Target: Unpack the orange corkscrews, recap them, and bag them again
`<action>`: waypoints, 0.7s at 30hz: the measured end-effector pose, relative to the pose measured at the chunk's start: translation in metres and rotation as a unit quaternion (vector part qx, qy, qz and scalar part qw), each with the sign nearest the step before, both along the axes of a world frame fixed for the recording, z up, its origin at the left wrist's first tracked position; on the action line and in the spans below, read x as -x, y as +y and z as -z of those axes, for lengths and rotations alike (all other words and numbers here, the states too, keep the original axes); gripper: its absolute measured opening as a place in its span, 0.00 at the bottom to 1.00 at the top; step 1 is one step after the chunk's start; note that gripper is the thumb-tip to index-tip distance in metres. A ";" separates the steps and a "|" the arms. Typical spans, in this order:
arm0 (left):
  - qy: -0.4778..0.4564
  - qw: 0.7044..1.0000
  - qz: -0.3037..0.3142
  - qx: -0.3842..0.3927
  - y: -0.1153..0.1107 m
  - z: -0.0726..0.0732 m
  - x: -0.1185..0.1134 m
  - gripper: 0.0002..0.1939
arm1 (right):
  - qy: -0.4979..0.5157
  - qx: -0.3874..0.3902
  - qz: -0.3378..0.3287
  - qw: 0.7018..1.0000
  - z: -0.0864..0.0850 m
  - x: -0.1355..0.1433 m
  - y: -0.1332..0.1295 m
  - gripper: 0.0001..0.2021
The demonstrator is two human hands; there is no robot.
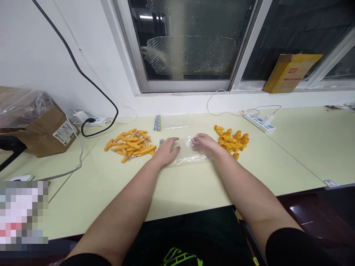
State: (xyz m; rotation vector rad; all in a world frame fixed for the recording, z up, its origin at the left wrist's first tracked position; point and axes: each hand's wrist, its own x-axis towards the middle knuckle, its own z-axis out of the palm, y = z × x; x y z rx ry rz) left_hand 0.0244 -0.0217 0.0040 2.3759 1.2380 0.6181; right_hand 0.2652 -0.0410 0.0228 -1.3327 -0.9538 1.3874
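Black shirt [205, 231], then left fingers [172, 140] spread on a clear bag [184, 150], right fingers [198, 137] curled there, pinch unclear.

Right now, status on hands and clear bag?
Left hand open over left end of clear bag. Right hand curled at right end, grip unclear. Yellow handles piled left, yellow caps right, neither on it.

Pale green table [188, 192] — yellow handles [134, 145], clear bags [184, 153], yellow caps [229, 139]

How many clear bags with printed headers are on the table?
2: the near bag at the left hand and right hand; the far bag behind it. Others may be hidden underneath.
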 end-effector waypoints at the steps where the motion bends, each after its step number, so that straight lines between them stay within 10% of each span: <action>1: -0.003 1.000 -0.003 -0.001 0.001 0.001 0.001 0.24 | 0.035 0.005 0.042 0.998 -0.001 -0.003 0.002 0.06; 4: -0.006 1.000 0.001 -0.001 0.004 0.003 0.002 0.25 | 0.149 0.035 0.045 0.987 -0.007 -0.017 0.003 0.01; 8: -0.023 1.000 0.003 -0.012 0.005 0.003 0.002 0.25 | 0.245 -0.028 -0.115 0.962 -0.011 -0.032 -0.004 0.11; 21: -0.083 0.996 0.013 -0.030 0.005 0.002 0.002 0.28 | -0.061 -0.125 -0.303 0.943 0.002 -0.001 -0.013 0.37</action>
